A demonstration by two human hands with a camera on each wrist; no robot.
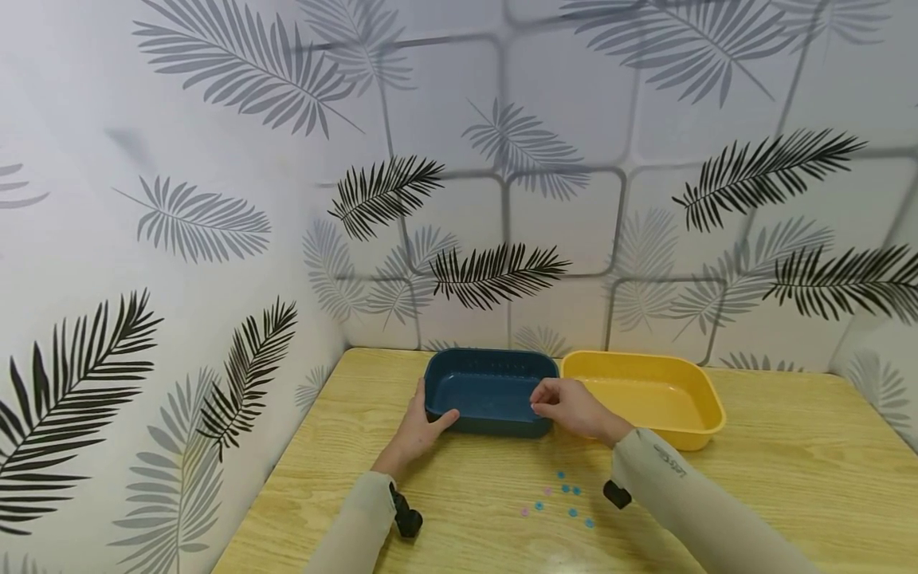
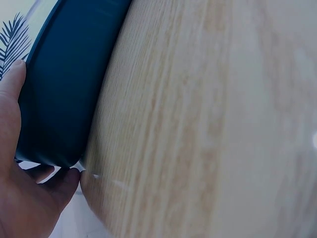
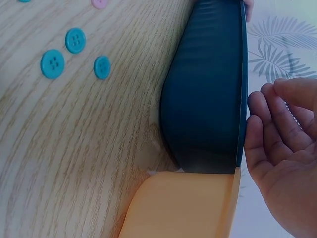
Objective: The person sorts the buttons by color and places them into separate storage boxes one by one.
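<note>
My left hand (image 1: 416, 430) grips the left end of a dark blue plastic basin (image 1: 491, 426), with the thumb at its front rim and the other fingers around the end. In the left wrist view, fingertips (image 2: 69, 181) reach its lower corner. The right hand (image 1: 570, 405) is held over the basin's right end, fingers bent and thumb close to the index finger. Whether something small is between those fingertips, I cannot tell. Several blue buttons (image 3: 52, 64) and a few pink buttons (image 1: 548, 491) lie scattered on the table in front of the basin.
A yellow basin (image 1: 688, 438) stands directly to the right of the blue one, their ends meeting. Both sit on a wood-grain table (image 1: 789, 462) near its back edge. Behind rises a wall (image 1: 559, 215) with leaf patterns, and another stands at the left.
</note>
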